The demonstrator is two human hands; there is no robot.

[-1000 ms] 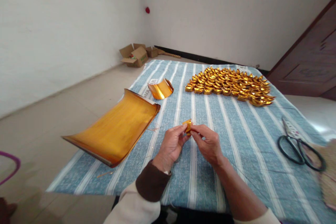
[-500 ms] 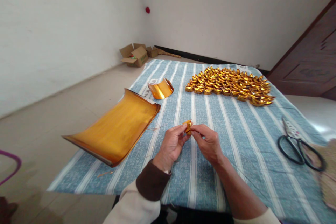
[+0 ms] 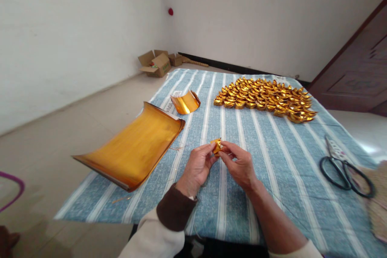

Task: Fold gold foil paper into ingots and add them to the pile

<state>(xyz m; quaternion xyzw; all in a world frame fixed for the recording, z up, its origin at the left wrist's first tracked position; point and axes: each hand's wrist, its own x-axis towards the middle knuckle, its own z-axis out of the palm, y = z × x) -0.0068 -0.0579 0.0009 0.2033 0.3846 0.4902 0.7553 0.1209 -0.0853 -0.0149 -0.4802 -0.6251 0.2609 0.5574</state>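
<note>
Between my hands, above the front middle of the table, is a small folded piece of gold foil paper [image 3: 217,145]. My left hand [image 3: 198,164] pinches it from the left, thumb on its near face. The fingertips of my right hand [image 3: 239,162] grip its right edge, with the index finger above and the thumb below. Part of the paper is hidden behind the fingers. To the left lies a stack of large gold foil sheets [image 3: 133,149] with curled edges. Beyond it stands a smaller curved stack of gold strips [image 3: 186,103].
Rows of folded gold paper ingots [image 3: 263,98] cover the back right of the striped tablecloth [image 3: 208,217]. Black-handled scissors [image 3: 344,169] lie at the right beside a brown cloth [image 3: 379,201]. An open cardboard box [image 3: 155,66] sits on the floor behind.
My right fingers have spread slightly on the gold paper, the index finger rising to its upper right edge. My left hand has barely moved.
</note>
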